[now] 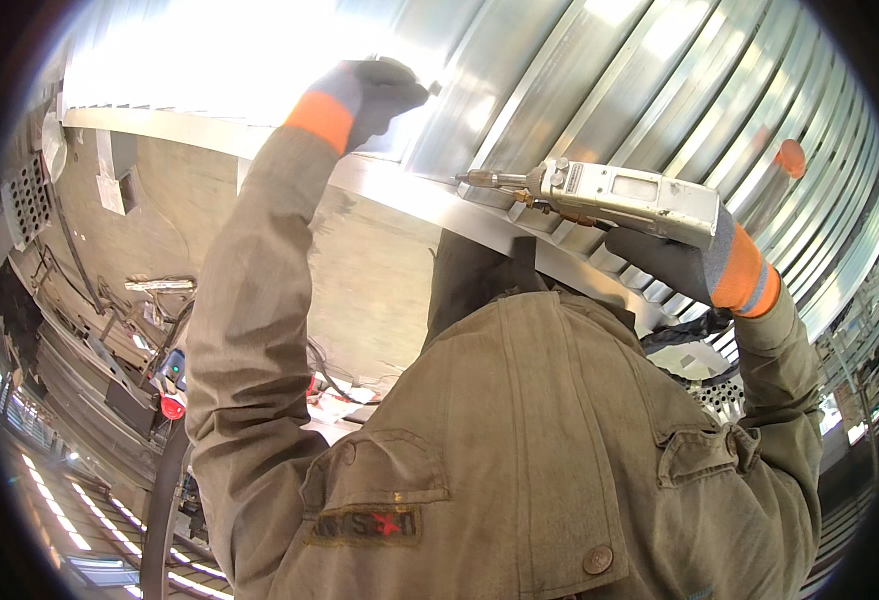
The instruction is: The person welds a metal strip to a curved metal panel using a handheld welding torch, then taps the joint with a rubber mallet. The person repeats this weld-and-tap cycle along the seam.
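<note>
My right hand, in a dark glove with an orange cuff, holds a white handheld welding gun. Its narrow metal nozzle points left, with the tip close to the edge strip of a silvery slatted metal panel. To the upper left, my left hand wears a matching glove and is raised against the panel. Its fingers are curled together; a small bit shows at the fingertips, too bright and small to name. Strong glare washes out the panel beyond that hand.
An orange-red round piece sits on the slats at the right. A black cable or sleeve runs below my right wrist. On the left are a beige surface, a perforated plate, loose wires and a red-and-dark device.
</note>
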Tool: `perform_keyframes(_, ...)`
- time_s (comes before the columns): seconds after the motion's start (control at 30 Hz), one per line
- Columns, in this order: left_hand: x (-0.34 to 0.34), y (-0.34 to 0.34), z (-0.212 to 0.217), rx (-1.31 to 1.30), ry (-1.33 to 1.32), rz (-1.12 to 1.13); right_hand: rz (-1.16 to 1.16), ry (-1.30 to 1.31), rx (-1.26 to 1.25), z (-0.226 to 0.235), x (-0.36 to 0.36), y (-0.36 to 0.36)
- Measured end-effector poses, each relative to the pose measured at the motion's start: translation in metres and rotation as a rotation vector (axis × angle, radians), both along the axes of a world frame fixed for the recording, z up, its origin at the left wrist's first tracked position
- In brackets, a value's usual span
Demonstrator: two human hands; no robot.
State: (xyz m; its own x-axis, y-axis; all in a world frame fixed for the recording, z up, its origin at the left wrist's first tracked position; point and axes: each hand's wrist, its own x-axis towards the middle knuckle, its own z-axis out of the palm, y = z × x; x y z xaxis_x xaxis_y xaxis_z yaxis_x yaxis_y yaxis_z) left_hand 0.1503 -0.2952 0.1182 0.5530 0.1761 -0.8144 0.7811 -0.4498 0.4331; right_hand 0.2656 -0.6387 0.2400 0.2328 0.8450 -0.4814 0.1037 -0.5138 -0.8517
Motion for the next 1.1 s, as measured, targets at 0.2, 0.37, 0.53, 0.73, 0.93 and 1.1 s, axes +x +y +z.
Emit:
perform_keyframes(0.2, 0.022, -0.018, -0.036, 0.116, 0.184, -0.3, 0.03, -0.03, -0.008, -0.002, 0.007, -0.005)
perform_keyframes(0.37, 0.021, -0.02, -0.05, 0.178, 0.14, -0.184, -0.006, 0.02, -0.009, -0.009, 0.011, -0.004)
perform_keyframes(0.53, 0.027, -0.01, -0.053, 0.068, 0.217, -0.197, -0.003, 0.068, -0.041, -0.017, 0.015, 0.002)
perform_keyframes(0.73, 0.02, -0.003, -0.049, 0.027, 0.116, -0.328, -0.032, 0.084, 0.016, -0.028, 0.013, 0.012)
perform_keyframes(0.93, 0.018, -0.004, -0.049, 0.077, 0.091, -0.335, 0.08, 0.117, -0.104, -0.049, 0.011, 0.023)
perform_keyframes(1.1, 0.017, -0.005, -0.049, 0.055, 0.065, -0.336, 0.16, 0.091, -0.16, -0.062, 0.001, 0.029)
